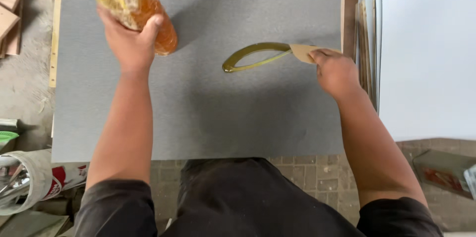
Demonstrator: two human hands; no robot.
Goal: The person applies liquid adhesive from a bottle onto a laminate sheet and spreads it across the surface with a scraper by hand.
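A large grey sheet (198,108) lies flat in front of me. My left hand (128,41) grips an amber plastic bottle (134,4) smeared with yellow glue, held above the sheet's upper left part. My right hand (334,71) holds a small tan cardboard scraper (301,51) against the sheet near its right edge. The scraper touches the end of a curved loop of olive-yellow glue (253,56) poured on the sheet.
A stack of white and wood-edged boards (421,58) stands right of the sheet. Wood offcuts (10,14) lie at the far left. A bag with tools (25,182) sits at lower left, and a flat packet (446,172) rests on the tiled floor at lower right.
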